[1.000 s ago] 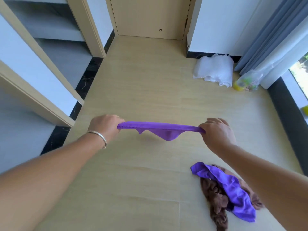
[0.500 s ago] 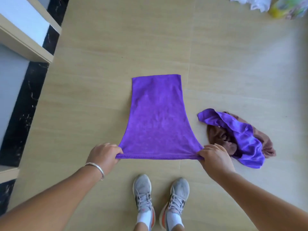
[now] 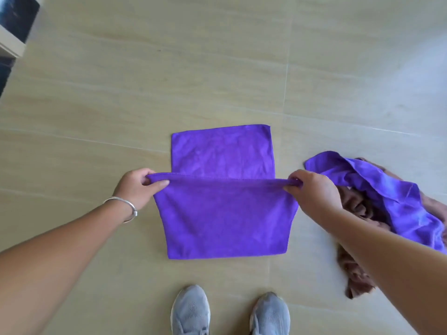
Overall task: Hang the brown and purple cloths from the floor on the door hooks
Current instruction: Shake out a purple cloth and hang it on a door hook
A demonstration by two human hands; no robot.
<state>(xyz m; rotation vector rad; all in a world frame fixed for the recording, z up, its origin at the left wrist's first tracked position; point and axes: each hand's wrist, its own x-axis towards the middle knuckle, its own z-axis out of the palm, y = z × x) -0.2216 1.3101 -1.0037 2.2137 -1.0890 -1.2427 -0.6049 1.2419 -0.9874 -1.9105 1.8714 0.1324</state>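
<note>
A purple cloth (image 3: pixel 225 218) is stretched between my hands above the floor, doubled over along the edge I hold. My left hand (image 3: pixel 136 187) pinches its left end and my right hand (image 3: pixel 312 192) pinches its right end. One layer hangs toward me; the other (image 3: pixel 221 151) shows beyond the held edge. To the right on the floor lies a second purple cloth (image 3: pixel 396 199), crumpled on top of a brown cloth (image 3: pixel 358 279). My right forearm crosses over part of that pile. No door or hooks are in view.
My two grey shoes (image 3: pixel 191 313) stand on the beige tiled floor (image 3: pixel 169 68) just below the cloth. A white frame with a dark strip (image 3: pixel 14 32) shows at the top left corner.
The view tilted further down. My hands have carried the held edge away from me, so the cloth that hung as one layer is now doubled over. The floor pile has not moved.
</note>
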